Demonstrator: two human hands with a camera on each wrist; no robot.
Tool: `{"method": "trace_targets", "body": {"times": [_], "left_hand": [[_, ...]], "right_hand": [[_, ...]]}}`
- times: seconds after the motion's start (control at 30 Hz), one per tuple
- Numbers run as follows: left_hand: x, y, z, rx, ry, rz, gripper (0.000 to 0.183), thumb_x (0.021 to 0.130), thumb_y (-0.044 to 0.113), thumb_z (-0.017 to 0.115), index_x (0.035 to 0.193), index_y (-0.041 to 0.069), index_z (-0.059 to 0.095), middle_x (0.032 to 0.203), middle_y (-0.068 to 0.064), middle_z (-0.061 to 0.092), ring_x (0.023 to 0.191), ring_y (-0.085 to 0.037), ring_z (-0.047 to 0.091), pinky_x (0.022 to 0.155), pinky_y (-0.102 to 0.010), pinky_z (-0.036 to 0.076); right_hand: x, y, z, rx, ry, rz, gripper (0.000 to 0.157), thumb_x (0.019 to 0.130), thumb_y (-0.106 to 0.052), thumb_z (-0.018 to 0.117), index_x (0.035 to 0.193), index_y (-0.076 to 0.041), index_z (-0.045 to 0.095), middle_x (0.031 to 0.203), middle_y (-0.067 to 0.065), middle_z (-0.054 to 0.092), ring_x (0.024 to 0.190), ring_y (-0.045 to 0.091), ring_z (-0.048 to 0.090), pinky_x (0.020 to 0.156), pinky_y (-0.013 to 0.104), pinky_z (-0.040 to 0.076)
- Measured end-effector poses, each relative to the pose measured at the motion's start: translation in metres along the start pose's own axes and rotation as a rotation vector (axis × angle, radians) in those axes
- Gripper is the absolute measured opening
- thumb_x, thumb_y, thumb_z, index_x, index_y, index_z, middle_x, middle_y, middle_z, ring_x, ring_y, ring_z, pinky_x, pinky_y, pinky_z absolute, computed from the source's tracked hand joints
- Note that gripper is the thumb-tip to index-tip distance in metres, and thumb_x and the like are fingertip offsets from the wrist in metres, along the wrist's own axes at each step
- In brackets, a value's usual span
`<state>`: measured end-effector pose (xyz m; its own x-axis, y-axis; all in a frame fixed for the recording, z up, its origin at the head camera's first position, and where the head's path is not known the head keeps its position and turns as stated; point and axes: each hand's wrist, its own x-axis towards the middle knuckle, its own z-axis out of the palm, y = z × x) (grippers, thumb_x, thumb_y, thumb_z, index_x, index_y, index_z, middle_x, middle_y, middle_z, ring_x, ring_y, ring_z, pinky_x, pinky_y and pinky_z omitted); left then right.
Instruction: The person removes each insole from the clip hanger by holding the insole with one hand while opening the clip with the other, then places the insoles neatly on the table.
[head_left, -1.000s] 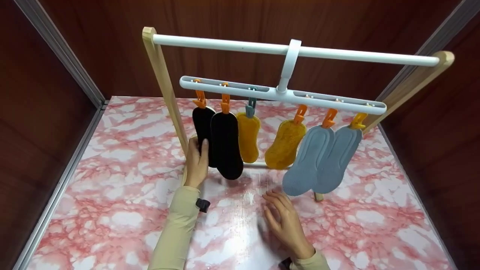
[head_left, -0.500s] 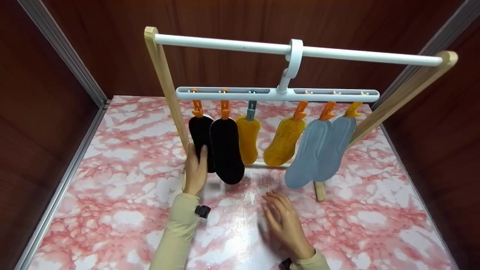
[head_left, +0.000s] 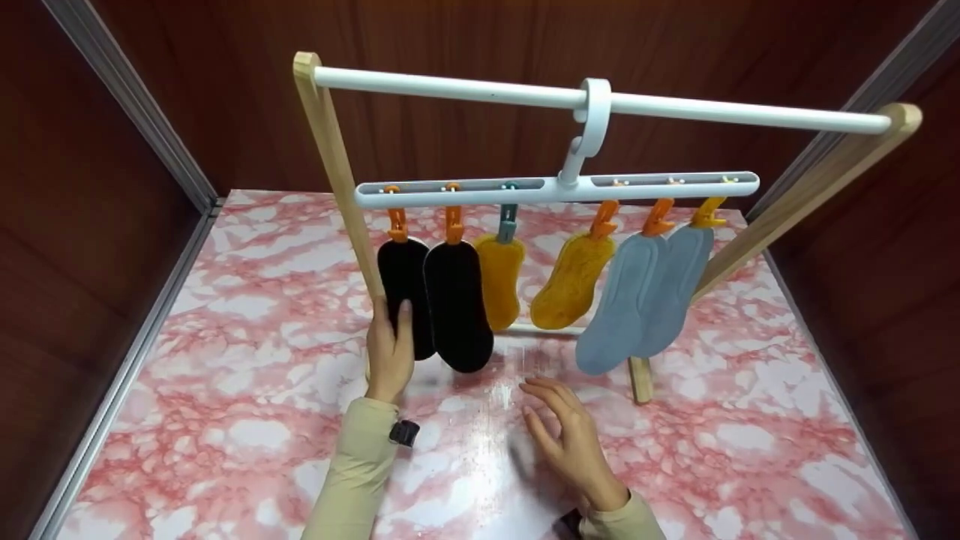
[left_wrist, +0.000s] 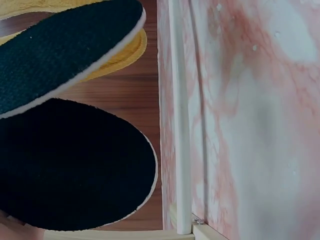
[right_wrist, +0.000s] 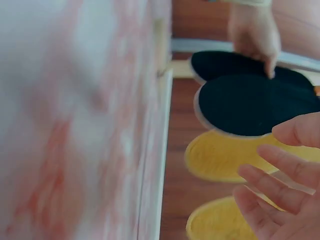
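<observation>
Two black insoles hang at the left of a white clip hanger [head_left: 570,180]. My left hand [head_left: 390,349] pinches the outer black insole [head_left: 405,281] at its left edge, thumb in front and fingers behind. The other black insole [head_left: 457,307] overlaps its right side. Low over the table, my right hand [head_left: 568,431] is held with relaxed, slightly bent fingers, nothing in it. In the right wrist view, the left thumb [right_wrist: 270,67] lies against the outer black insole. Further right hang two yellow insoles [head_left: 574,281] and two grey-blue insoles [head_left: 619,304].
Orange, teal and yellow clips [head_left: 454,223] hold the insoles. The hanger hooks over the white rod [head_left: 712,111] of a wood-sided rack [head_left: 330,150]. A pink-and-white marbled tabletop [head_left: 247,450] lies below, with dark wood panels [head_left: 480,30] around.
The hanger has swung, its right end going back and its left end coming forward. My left hand has come slightly down and nearer with the black insole. My right hand has barely moved.
</observation>
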<state>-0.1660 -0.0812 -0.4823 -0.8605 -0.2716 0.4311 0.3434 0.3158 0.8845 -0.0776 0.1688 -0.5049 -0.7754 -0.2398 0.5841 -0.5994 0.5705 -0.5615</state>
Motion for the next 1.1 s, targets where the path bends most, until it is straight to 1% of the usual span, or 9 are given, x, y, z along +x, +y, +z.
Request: {"method": "trace_targets", "body": {"times": [0.13,0.2,0.37,0.43,0.47,0.6,0.73,0.9,1.1], "left_hand": [[-0.002,-0.002,-0.003,0.033,0.012,0.005,0.02,0.101,0.016,0.047,0.112,0.0,0.05,0.088,-0.015,0.056,0.08,-0.026,0.054,0.075,-0.041,0.043],[-0.003,-0.003,-0.004,0.046,0.02,0.004,0.022,0.101,0.018,0.048,0.113,0.0,0.05,0.091,-0.015,0.058,0.084,-0.027,0.056,0.077,-0.043,0.044],[-0.004,-0.004,-0.006,0.057,0.044,0.013,0.024,0.1,0.02,0.049,0.112,-0.001,0.051,0.096,-0.017,0.061,0.089,-0.031,0.059,0.079,-0.047,0.045],[-0.004,-0.004,-0.006,0.058,0.053,0.023,0.024,0.1,0.019,0.049,0.112,-0.001,0.051,0.096,-0.018,0.061,0.09,-0.031,0.059,0.08,-0.047,0.045],[-0.005,-0.004,-0.006,0.055,0.056,0.027,0.024,0.1,0.019,0.049,0.112,-0.001,0.052,0.097,-0.018,0.062,0.09,-0.031,0.059,0.08,-0.047,0.045],[-0.005,-0.004,-0.007,0.042,0.069,0.04,0.023,0.099,0.015,0.05,0.114,-0.002,0.052,0.099,-0.019,0.063,0.092,-0.031,0.06,0.081,-0.047,0.045],[-0.005,-0.005,-0.008,0.027,0.081,0.039,0.02,0.098,0.011,0.052,0.113,-0.003,0.053,0.101,-0.02,0.064,0.095,-0.031,0.061,0.083,-0.047,0.046],[-0.006,-0.006,-0.008,0.01,0.081,0.033,0.019,0.098,0.011,0.052,0.112,-0.002,0.053,0.101,-0.019,0.064,0.095,-0.032,0.061,0.084,-0.046,0.045],[-0.007,-0.006,-0.008,0.027,0.102,0.034,0.017,0.097,0.01,0.053,0.108,-0.002,0.054,0.094,-0.018,0.063,0.088,-0.03,0.061,0.08,-0.044,0.045]], "right_hand": [[0.01,-0.009,-0.002,0.127,-0.014,0.005,0.034,0.082,0.004,0.069,0.115,-0.004,0.066,0.117,0.012,0.066,0.105,0.021,0.063,0.085,0.03,0.052],[0.016,-0.015,-0.002,0.213,-0.03,0.032,0.033,0.083,0.004,0.068,0.115,-0.004,0.066,0.117,0.012,0.066,0.103,0.021,0.064,0.081,0.031,0.054],[0.035,-0.031,-0.006,0.499,-0.13,0.157,0.027,0.09,0.002,0.061,0.116,-0.001,0.064,0.115,0.019,0.066,0.106,0.019,0.063,0.085,0.027,0.052],[0.043,-0.035,-0.006,0.593,-0.163,0.183,0.026,0.092,0.002,0.058,0.118,0.001,0.063,0.116,0.023,0.064,0.108,0.019,0.063,0.088,0.025,0.05],[0.048,-0.037,-0.006,0.627,-0.168,0.178,0.027,0.092,0.003,0.057,0.118,0.003,0.062,0.116,0.025,0.064,0.109,0.019,0.063,0.089,0.025,0.05],[0.066,-0.044,-0.005,0.712,-0.149,0.164,0.028,0.092,0.005,0.056,0.119,0.007,0.06,0.118,0.028,0.061,0.11,0.019,0.062,0.092,0.026,0.049],[0.084,-0.054,-0.001,0.766,-0.108,0.192,0.03,0.093,0.001,0.058,0.122,0.007,0.058,0.121,0.027,0.06,0.112,0.02,0.061,0.095,0.028,0.049],[0.103,-0.065,0.006,0.83,-0.062,0.185,0.035,0.092,0.002,0.058,0.125,0.01,0.055,0.125,0.03,0.058,0.116,0.026,0.059,0.098,0.035,0.048],[0.118,-0.074,0.012,0.895,-0.075,0.195,0.04,0.093,0.0,0.057,0.131,0.011,0.05,0.135,0.028,0.051,0.123,0.031,0.054,0.101,0.037,0.045]]}}
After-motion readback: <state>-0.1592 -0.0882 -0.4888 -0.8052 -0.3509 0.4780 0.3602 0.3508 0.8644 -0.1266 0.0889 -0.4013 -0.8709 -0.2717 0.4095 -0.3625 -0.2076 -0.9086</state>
